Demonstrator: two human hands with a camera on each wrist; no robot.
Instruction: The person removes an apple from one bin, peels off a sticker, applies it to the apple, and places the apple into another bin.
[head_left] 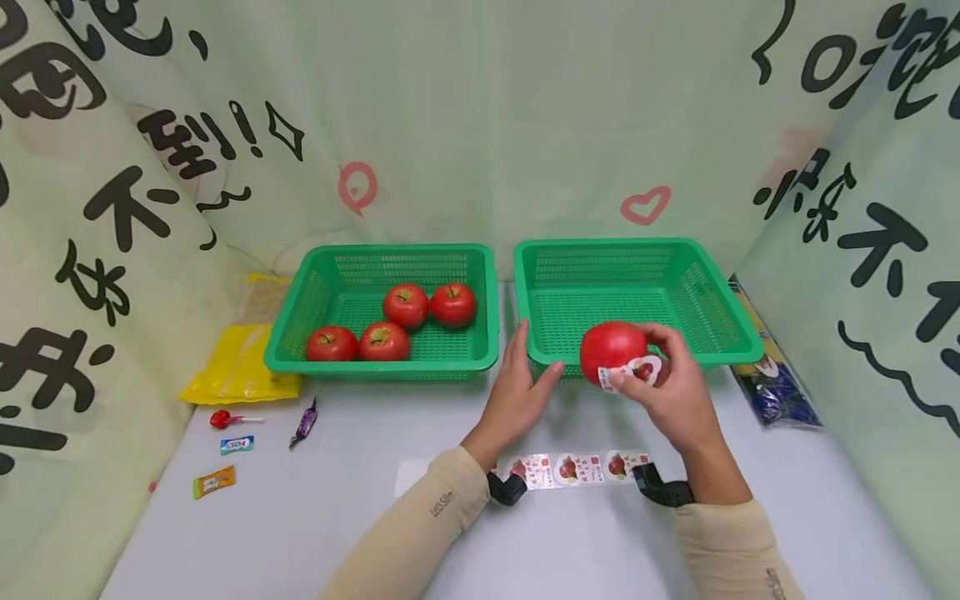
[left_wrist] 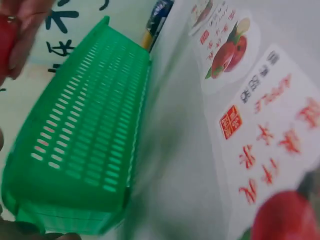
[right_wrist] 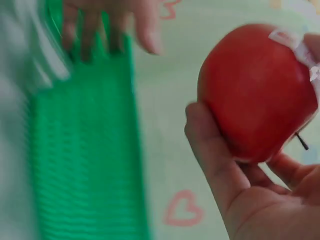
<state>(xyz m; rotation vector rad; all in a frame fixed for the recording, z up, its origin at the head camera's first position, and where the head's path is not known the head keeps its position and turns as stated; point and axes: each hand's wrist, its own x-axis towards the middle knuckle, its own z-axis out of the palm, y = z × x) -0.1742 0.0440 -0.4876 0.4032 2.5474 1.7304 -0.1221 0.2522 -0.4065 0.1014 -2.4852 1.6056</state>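
Observation:
My right hand (head_left: 678, 400) holds a red apple (head_left: 611, 343) above the front rim of the right green basket (head_left: 607, 245). A white label with an apple picture (head_left: 645, 367) lies against the apple near the thumb; in the right wrist view part of the label (right_wrist: 285, 38) shows on the apple's upper side. Beside that basket's front left corner is my left hand (head_left: 516, 396), thumb apart and fingers fairly straight, holding nothing. Whether it touches the basket I cannot tell. Below the hands, a strip of apple labels (head_left: 566, 470) lies on the white table (head_left: 585, 550).
Several red apples (head_left: 384, 342) sit in the left green basket (head_left: 382, 372). Yellow packaging (head_left: 243, 367) lies at its left. In front are a red lollipop (head_left: 221, 418) and small wrapped sweets (head_left: 303, 423). A dark blue packet (head_left: 783, 392) lies right of the other basket.

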